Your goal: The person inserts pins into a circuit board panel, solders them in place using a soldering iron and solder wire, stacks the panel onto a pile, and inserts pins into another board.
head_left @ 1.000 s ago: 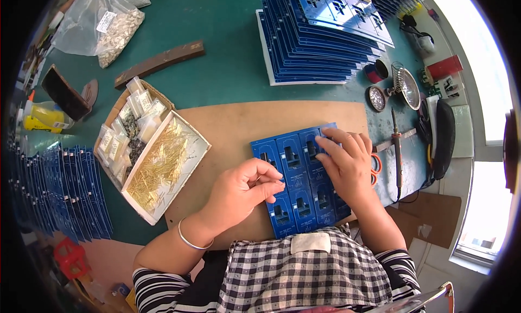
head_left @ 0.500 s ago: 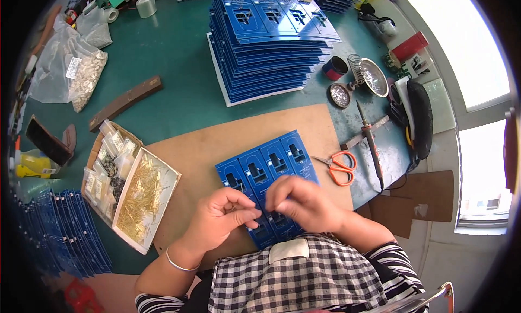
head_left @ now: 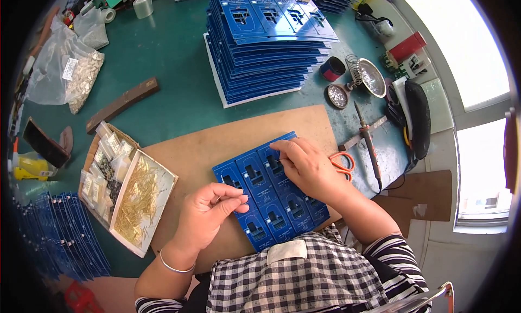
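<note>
A blue circuit board (head_left: 264,196) with several rectangular cut-outs lies at a slant on the brown board in front of me. My left hand (head_left: 209,212) hovers over its left edge, thumb and fingers pinched together; whatever they hold is too small to make out. Over the far right part of the circuit board, my right hand (head_left: 306,166) bends down with its fingertips close to the surface. Those fingers are closed, and what is between them is hidden. Left of my hands, a white tray (head_left: 169,191) holds many thin gold-coloured pins (head_left: 142,202).
A tall stack of blue circuit boards (head_left: 266,58) stands at the back. Orange-handled cutters (head_left: 343,166) lie beside my right forearm, near a soldering iron (head_left: 369,145). Small bags (head_left: 106,174) fill a box beside the pins. More boards (head_left: 62,234) stand at lower left.
My right hand has moved away from my left, up and to the right over the circuit board, and now partly covers the cutters. My left hand has shifted slightly left.
</note>
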Demonstrator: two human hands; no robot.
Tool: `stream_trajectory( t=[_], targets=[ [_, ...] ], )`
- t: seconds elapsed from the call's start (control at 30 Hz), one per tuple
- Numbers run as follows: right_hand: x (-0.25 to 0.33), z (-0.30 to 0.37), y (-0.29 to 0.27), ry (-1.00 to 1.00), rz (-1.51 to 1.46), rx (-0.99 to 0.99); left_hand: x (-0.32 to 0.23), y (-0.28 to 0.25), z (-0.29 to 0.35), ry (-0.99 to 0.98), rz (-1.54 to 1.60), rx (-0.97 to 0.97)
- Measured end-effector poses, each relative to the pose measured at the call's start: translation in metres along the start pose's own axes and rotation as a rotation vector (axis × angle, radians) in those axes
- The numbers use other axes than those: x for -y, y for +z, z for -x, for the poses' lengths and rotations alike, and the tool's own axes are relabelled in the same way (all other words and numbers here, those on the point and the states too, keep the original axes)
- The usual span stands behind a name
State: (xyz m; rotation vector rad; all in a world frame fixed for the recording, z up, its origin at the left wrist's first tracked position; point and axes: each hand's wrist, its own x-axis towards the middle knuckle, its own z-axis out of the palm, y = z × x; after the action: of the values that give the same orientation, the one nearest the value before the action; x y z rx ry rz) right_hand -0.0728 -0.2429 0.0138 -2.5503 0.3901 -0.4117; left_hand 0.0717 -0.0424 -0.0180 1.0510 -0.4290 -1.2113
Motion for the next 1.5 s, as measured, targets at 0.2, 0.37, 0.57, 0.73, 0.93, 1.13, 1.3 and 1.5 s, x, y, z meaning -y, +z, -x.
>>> stream_trajectory(
  t=[0.2,0.37,0.57,0.73,0.93,1.13,1.3,1.5],
  targets=[
    [-0.001,-0.001,0.0,-0.017,0.072,0.039,-0.003,0.001,0.001,-0.002,-0.032,0.002],
    [0.006,-0.007,-0.006,-0.065,0.144,0.118,-0.001,0.001,0.003,0.015,-0.061,-0.029],
    [-0.006,-0.004,-0.006,-0.178,0.173,0.106,-0.003,0.006,-0.001,-0.002,-0.059,-0.009],
    [-0.012,0.007,0.0,-0.214,0.16,0.015,-0.004,0.006,0.0,0.027,-0.067,0.034],
    [-0.004,0.018,0.001,-0.089,0.101,0.003,-0.012,0.006,0.002,-0.042,-0.246,0.007],
    [0.018,0.02,-0.002,-0.008,0.104,-0.001,-0.009,0.011,0.006,0.077,-0.39,-0.018],
    [0.042,0.008,0.006,-0.045,-0.252,0.134,-0.008,0.013,0.006,0.109,-0.442,-0.011],
    [0.044,0.016,0.022,0.104,-0.567,0.106,-0.012,0.016,0.007,0.162,-0.516,0.011]
  ],
)
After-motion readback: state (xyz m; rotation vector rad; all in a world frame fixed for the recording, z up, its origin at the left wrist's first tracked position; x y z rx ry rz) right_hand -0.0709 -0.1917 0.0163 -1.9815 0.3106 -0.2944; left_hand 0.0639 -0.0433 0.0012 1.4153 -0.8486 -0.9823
